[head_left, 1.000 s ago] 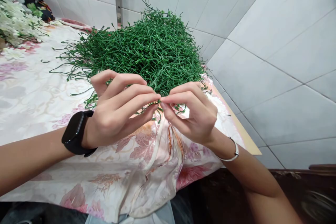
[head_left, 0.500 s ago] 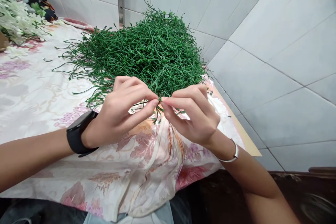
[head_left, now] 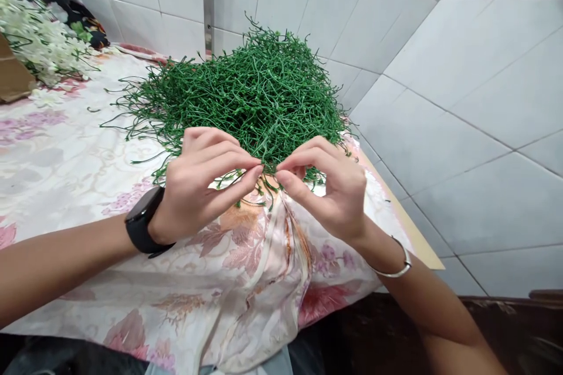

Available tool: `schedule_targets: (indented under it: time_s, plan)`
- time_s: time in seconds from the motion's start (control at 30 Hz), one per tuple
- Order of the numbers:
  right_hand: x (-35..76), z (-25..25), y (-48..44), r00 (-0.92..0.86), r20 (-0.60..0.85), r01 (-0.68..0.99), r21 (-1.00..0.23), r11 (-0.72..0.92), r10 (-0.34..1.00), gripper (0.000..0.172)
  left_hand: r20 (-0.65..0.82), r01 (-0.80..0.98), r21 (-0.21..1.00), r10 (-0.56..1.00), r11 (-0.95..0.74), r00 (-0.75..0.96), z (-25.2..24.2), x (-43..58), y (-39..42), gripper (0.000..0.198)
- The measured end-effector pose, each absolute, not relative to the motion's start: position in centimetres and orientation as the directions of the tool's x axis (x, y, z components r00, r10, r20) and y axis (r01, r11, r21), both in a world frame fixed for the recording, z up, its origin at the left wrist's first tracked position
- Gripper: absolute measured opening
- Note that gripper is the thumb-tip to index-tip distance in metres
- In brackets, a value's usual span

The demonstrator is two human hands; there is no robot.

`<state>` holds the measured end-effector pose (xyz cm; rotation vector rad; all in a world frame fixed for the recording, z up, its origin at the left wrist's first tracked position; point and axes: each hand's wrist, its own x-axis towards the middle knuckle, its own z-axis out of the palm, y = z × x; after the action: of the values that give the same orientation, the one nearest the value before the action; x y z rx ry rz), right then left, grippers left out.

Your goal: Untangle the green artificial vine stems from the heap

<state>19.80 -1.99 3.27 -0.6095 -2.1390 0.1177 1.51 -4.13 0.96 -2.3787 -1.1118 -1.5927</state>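
A large tangled heap of thin green plastic stems lies on the floral cloth in front of me, reaching almost to my fingertips. My left hand, with a black watch on the wrist, is closed in a pinch of thumb and forefinger on a thin green plastic stem. Just across a small gap, my right hand has its thumb and forefinger tips pinched together; what is between them is too small to make out. Loose stem ends show below the fingertips. A bangle circles my right wrist.
White artificial flowers are piled at the far left beside a brown cardboard piece. The floral cloth drapes over the near edge. A tiled wall bounds the back and right, with a metal strip on it.
My fingertips, which met at a green piece, have drawn slightly apart, leaving a small gap. The whole view has shifted a little, showing more of the cardboard at left.
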Motion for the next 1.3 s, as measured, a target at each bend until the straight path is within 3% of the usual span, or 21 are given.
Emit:
schedule_targets:
  time_s: [0.2,0.33,0.43,0.53,0.63,0.7,0.77,0.87,0.93,1.0,1.1,1.2,1.3]
  plan:
    - [19.2,3.1,-2.4,-0.471,0.543,0.205,-0.699,0.685,0.695,0.008,0.881,0.644,0.118,0.379,-0.755,0.283,1.0,1.5,-4.4,0.014]
    - [19.3,3.3,-2.1,-0.493,0.232,0.072,-0.95,0.305,0.839,0.007,0.886,0.682,0.036,0.34,-0.73,0.316,1.1,1.5,-4.4,0.015]
    - [19.5,3.4,-1.9,-0.499,0.132,0.048,-0.983,0.18,0.857,0.007,0.892,0.702,-0.011,0.311,-0.712,0.329,1.0,1.4,-4.4,0.014]
    - [19.4,3.4,-2.3,-0.468,0.249,0.077,-0.944,0.32,0.848,0.006,0.891,0.662,-0.037,0.275,-0.748,0.361,1.0,1.4,-4.4,0.011]
    - [19.3,3.1,-2.9,-0.442,0.484,0.195,-0.77,0.608,0.755,0.004,0.844,0.579,0.028,0.33,-0.815,0.423,1.1,1.5,-4.4,0.008]
    - [19.4,2.9,-3.1,-0.433,0.674,0.306,-0.515,0.801,0.599,0.007,0.811,0.547,0.144,0.415,-0.824,0.412,1.1,1.6,-4.5,0.007]
    - [19.7,2.9,-3.3,-0.471,0.8,0.415,-0.17,0.894,0.371,0.012,0.767,0.508,0.311,0.528,-0.803,0.364,1.2,1.7,-4.6,0.006]
    - [20.5,3.1,-3.3,-0.672,0.734,0.438,0.284,0.853,0.101,0.013,0.646,0.384,0.578,0.692,-0.719,0.323,1.3,1.7,-4.5,0.009]
    - [20.8,3.3,-3.3,-0.755,0.653,0.392,0.38,0.838,0.057,0.014,0.582,0.314,0.674,0.743,-0.668,0.33,1.3,1.8,-4.3,0.011]
    - [20.7,3.4,-3.1,-0.693,0.709,0.426,0.255,0.868,0.132,0.013,0.611,0.305,0.659,0.726,-0.687,0.316,1.2,1.8,-4.2,0.01]
    - [20.2,3.5,-2.7,-0.47,0.759,0.433,-0.246,0.867,0.45,0.008,0.755,0.408,0.467,0.594,-0.785,0.279,1.1,1.7,-4.2,0.009]
    - [19.9,3.9,-2.3,-0.429,0.515,0.273,-0.71,0.65,0.742,0.015,0.814,0.507,0.264,0.472,-0.821,0.34,1.1,1.6,-4.4,0.013]
    - [20.1,4.3,-1.9,-0.514,0.264,0.135,-0.915,0.381,0.816,0.024,0.831,0.531,0.156,0.401,-0.833,0.385,1.1,1.5,-4.5,0.015]
